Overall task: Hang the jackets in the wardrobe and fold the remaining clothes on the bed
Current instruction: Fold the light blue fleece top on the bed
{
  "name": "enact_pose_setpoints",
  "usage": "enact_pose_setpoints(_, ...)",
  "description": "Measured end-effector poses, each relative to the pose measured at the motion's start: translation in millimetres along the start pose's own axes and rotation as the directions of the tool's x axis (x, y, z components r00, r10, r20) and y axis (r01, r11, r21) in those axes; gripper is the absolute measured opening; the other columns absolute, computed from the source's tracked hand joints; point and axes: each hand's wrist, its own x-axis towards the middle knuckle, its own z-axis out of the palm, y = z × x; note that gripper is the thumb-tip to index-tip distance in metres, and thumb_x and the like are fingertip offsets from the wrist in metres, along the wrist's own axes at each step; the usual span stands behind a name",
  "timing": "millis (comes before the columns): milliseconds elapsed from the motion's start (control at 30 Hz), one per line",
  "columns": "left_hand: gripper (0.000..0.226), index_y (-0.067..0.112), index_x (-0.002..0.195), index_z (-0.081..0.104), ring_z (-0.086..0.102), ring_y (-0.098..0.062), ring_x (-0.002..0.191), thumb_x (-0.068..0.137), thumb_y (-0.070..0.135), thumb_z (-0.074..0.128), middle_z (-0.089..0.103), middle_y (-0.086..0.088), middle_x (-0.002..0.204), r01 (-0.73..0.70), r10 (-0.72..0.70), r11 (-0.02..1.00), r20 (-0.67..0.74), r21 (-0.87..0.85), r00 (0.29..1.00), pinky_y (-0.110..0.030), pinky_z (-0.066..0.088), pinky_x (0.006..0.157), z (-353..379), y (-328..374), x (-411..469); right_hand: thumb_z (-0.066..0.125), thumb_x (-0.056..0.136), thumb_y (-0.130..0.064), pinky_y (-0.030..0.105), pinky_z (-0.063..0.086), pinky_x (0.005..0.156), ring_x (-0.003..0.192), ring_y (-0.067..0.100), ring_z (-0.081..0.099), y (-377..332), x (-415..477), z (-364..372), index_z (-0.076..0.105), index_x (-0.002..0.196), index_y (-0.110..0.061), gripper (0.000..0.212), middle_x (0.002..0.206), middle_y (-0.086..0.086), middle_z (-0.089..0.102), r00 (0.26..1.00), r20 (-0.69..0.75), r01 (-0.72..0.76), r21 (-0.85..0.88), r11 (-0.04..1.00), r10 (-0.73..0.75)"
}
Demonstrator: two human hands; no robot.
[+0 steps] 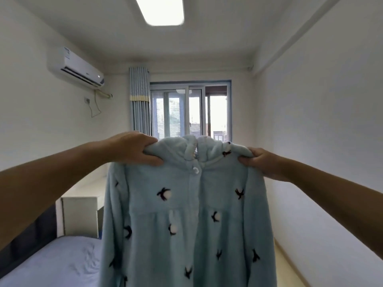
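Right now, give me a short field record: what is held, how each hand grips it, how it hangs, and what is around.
held item: light blue fleece garment with dark bird motifs, raised, button front toward the camera
left hand: grips one shoulder of the garment
right hand: grips the other shoulder
hang: spread between both hands, body hanging straight down
lower left: bed with pale blue sheet
behind: white cabinet, window

The fleece garment [186, 214], stretched between the left hand [132, 149] and right hand [263, 164], hung as a wide curtain across the middle. Low on the left, the bed [51, 264] and a white desk [80, 214] beyond it closed that side. On the right, a strip of floor [288, 268] ran free along the wall [321, 141].
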Motion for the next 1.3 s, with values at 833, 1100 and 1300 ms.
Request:
enact_pose_setpoints(833,0.028,0.006,0.108,0.057,0.058,-0.033,0.100,0.080,0.003,0.055,0.061,-0.018,0.110,0.642,-0.555,0.679,0.323,-0.356,0.766,-0.032,0.050,0.076,230.6,31.2,101.8,0.046,0.089,-0.008,0.025,0.047,0.069,0.093,0.030,0.063,158.9,112.6,15.7,0.062,0.106,-0.008,0.024,0.106,0.015,0.064,0.896,-0.370,-0.444,-0.729,0.520,0.247)
enact_pose_setpoints(1100,0.061,0.008,0.143,0.029,0.025,-0.027,0.139,0.087,0.015,0.053,0.020,-0.014,0.152,0.704,-0.327,0.614,0.697,-0.357,0.638,-0.039,0.027,0.112,531.3,136.7,-33.2,0.052,0.094,-0.020,0.035,0.025,0.114,0.144,0.024,0.019,437.8,62.6,181.3,0.018,0.151,-0.027,0.067,0.160,0.005,0.004,0.811,-0.032,-0.476,-0.616,0.628,0.584)
enact_pose_setpoints(1300,0.039,0.020,0.129,0.039,0.043,-0.020,0.119,0.092,0.022,0.048,0.040,0.000,0.135,0.647,-0.130,0.738,0.900,-0.191,0.415,-0.030,0.042,0.084,675.3,247.6,-270.5,0.047,0.097,-0.020,0.037,0.042,0.101,0.130,0.027,0.039,615.6,-144.5,334.8,0.026,0.146,-0.019,0.053,0.152,0.005,0.025,0.468,0.315,-0.500,-0.675,0.542,0.825)
